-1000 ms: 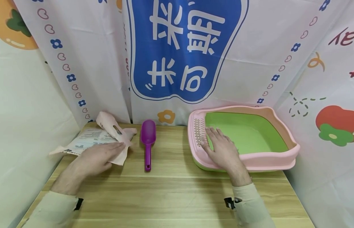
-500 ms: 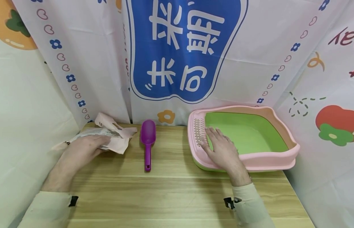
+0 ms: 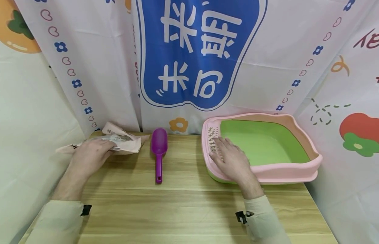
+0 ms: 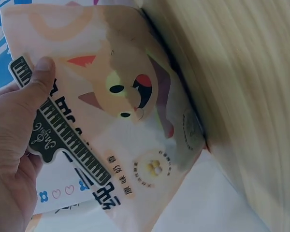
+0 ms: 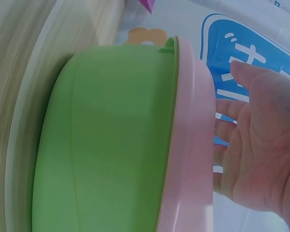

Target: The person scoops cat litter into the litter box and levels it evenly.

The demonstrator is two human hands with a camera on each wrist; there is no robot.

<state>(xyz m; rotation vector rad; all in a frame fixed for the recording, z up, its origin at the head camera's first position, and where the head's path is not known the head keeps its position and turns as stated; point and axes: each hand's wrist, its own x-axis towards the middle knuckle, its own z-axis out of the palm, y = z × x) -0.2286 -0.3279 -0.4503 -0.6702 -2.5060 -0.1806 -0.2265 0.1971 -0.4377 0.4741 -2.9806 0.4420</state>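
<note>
My left hand (image 3: 93, 152) is over the left part of a pink cat litter bag (image 3: 129, 145) at the table's back left. In the left wrist view, its thumb lies over a dark bag clip (image 4: 79, 145) with a piano-key pattern, its fingers behind. The bag's front (image 4: 130, 96), with a cartoon cat, spreads beyond the clip. My right hand (image 3: 233, 161) rests with straight, spread fingers at the slotted left rim of a pink and green litter box (image 3: 287, 173). Seen from the right wrist, those fingers reach behind the pink rim (image 5: 195, 130).
Between bag and litter box a purple scoop (image 3: 159, 149) lies on the wooden table (image 3: 177, 210), handle toward me. Printed cloth (image 3: 116, 67) hangs behind the table and along both sides.
My left hand has shifted left and back over the bag, whose loose upper flap has folded back and down. The right hand has slid slightly left on the litter box rim.
</note>
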